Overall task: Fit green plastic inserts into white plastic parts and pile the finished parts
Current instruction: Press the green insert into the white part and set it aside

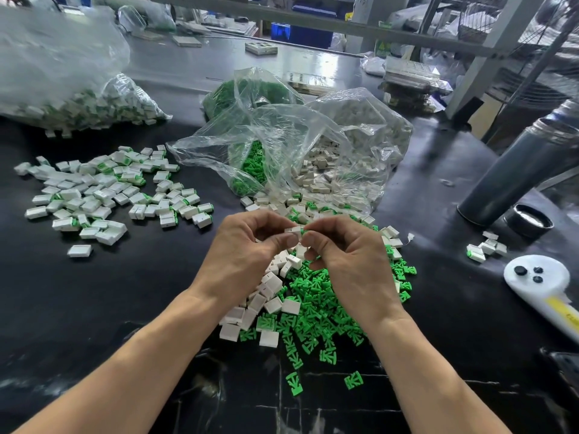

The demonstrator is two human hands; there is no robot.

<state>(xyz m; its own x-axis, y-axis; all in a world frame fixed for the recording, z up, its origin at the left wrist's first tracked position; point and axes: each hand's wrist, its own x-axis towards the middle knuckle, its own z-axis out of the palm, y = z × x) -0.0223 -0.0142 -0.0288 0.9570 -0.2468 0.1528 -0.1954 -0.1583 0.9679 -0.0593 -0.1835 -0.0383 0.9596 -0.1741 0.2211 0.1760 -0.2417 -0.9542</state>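
Observation:
My left hand (pixel 247 249) pinches a white plastic part (pixel 293 230) between thumb and fingers, held above the table's middle. My right hand (pixel 341 255) meets it from the right, fingertips pinching at the part's right end, where a bit of green insert (pixel 302 230) shows. Below the hands lies a heap of loose green inserts (pixel 316 308) mixed with empty white parts (pixel 269 296). A spread pile of finished white parts with green ends (pixel 106 192) lies at the left.
An open clear bag (pixel 282 151) behind the hands spills green inserts and white parts. Another filled bag (pixel 72 89) sits far left. A grey cylinder (pixel 513 170), a black lid (pixel 529 220), a few parts (pixel 487 247) and a white tool (pixel 539 283) lie right.

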